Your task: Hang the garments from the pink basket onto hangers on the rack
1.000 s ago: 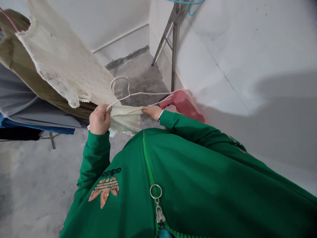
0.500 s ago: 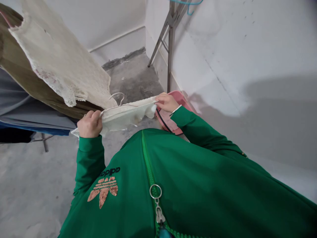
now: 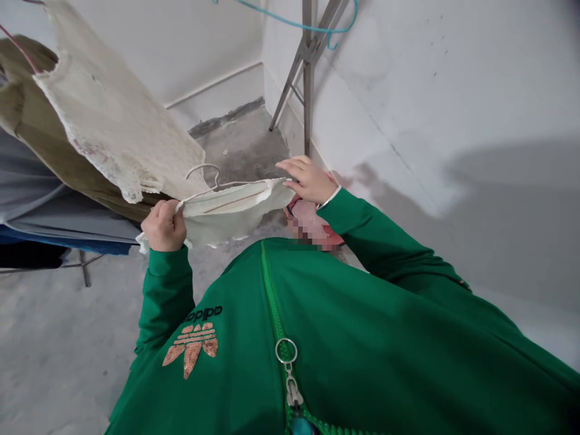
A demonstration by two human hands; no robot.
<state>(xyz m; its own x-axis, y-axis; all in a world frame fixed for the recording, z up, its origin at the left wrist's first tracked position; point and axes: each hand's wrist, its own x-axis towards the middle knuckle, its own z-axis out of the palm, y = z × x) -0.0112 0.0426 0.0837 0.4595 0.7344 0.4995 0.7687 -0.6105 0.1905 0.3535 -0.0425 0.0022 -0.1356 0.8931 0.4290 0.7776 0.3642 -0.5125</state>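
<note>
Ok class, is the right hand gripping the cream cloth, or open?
Open: the right hand has its fingers extended above the edge of the cream cloth, pinching nothing.

Cloth (image 3: 231,211) — thin, matt, off-white, frayed lacy edge. Hanger (image 3: 202,169): smooth, white, material unclear. Jacket (image 3: 362,320): green synthetic, faint sheen. Floor (image 3: 244,151) — rough concrete. Wall (image 3: 430,90): matt paint.
</note>
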